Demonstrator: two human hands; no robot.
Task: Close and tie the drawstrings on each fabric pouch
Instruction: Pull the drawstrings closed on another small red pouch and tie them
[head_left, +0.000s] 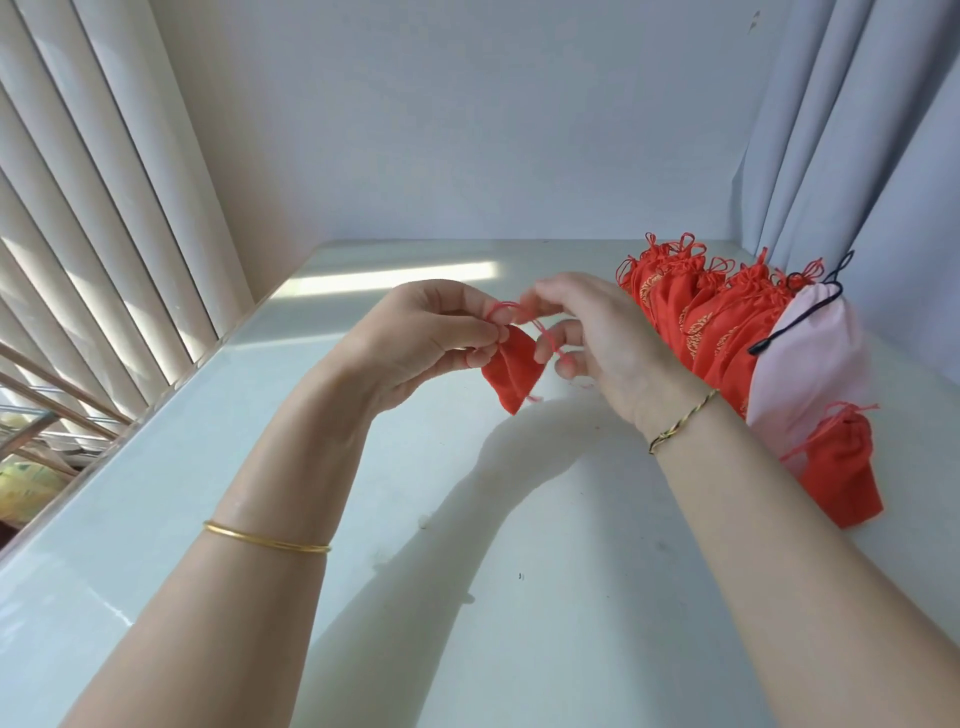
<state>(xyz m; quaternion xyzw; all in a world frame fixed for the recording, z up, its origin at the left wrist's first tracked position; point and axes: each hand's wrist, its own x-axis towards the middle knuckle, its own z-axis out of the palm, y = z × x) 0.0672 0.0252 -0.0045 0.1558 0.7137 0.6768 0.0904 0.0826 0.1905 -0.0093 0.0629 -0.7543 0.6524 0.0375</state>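
A small red fabric pouch (511, 370) hangs above the white table (467, 519), held at its gathered neck. My left hand (426, 338) pinches the neck and one end of the red drawstring (543, 332). My right hand (597, 332) is just to the right of it, fingers curled round the other part of the string, which runs between my fingertips. The fingertips of the right hand are blurred. A row of several red pouches (696, 312) with tied strings lies to the right, and one more red pouch (841, 467) lies nearer to me.
A pale pink bag (821, 358) with a dark cord lies on the red pouches at the right. Grey curtains (857, 130) hang behind them. Vertical blinds (93, 208) and a window line the table's left edge.
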